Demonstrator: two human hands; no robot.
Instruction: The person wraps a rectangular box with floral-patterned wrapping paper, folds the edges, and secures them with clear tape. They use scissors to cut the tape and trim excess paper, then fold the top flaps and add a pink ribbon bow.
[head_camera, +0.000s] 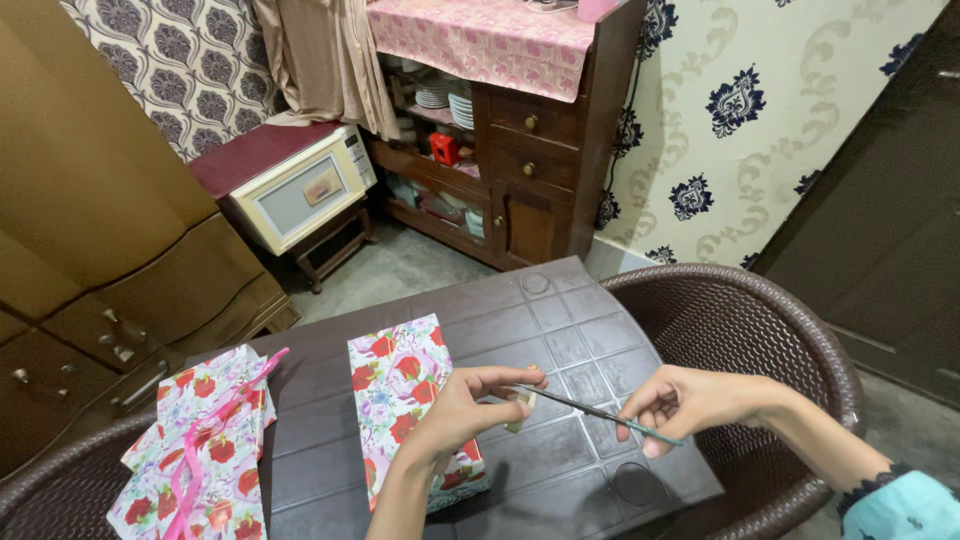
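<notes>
Over dark tiled table (560, 330), left hand (455, 415), right hand (690, 400) pinching thin stick (600, 412), patterned wallpaper (740, 110)

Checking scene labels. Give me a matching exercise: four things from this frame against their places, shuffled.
Things:
1. wrapped box
2. folded floral paper with pink ribbon
3. microwave
4. wicker chair

Places:
A. on a low stand on the floor, beyond the table
B. at the table's right edge
C. on the table beside the left hand
D. at the table's left edge

Pairs: 1-C, 2-D, 3-A, 4-B
</notes>
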